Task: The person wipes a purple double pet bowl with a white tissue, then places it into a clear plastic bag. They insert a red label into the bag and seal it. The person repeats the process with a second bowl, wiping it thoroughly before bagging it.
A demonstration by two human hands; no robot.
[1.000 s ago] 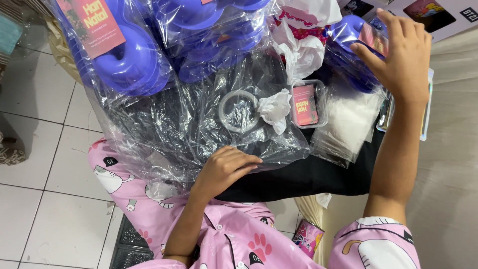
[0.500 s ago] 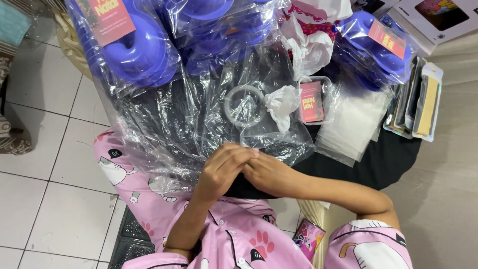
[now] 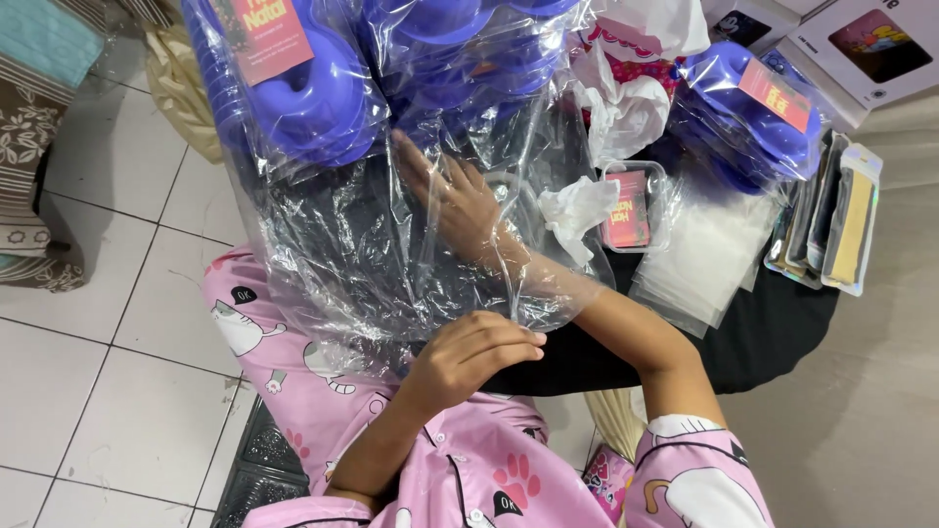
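Note:
A large clear plastic bag point(image 3: 342, 254) lies crumpled over the black-covered table point(image 3: 773, 332) in front of me. My left hand point(image 3: 469, 354) pinches the bag's near edge at its mouth. My right hand point(image 3: 452, 203) is pushed inside the bag up to the forearm, its fingers spread flat under the film. Just beyond the hands are blue ring-shaped containers point(image 3: 313, 98) wrapped in clear film with red labels. A small clear box with a red card point(image 3: 631, 207) and a wad of white tissue point(image 3: 577, 210) lie to the right of my right hand.
A stack of small clear pouches point(image 3: 699, 259) lies at the right, with another wrapped blue container point(image 3: 748, 117) behind it. Flat packaged items point(image 3: 831, 220) line the table's right edge. White tiled floor point(image 3: 108, 372) lies to the left, and my pink patterned clothing point(image 3: 489, 469) is below.
My right hand came down from the far right of the table, met my left hand at the bag's edge, then slid into the bag. My left hand stayed at the edge.

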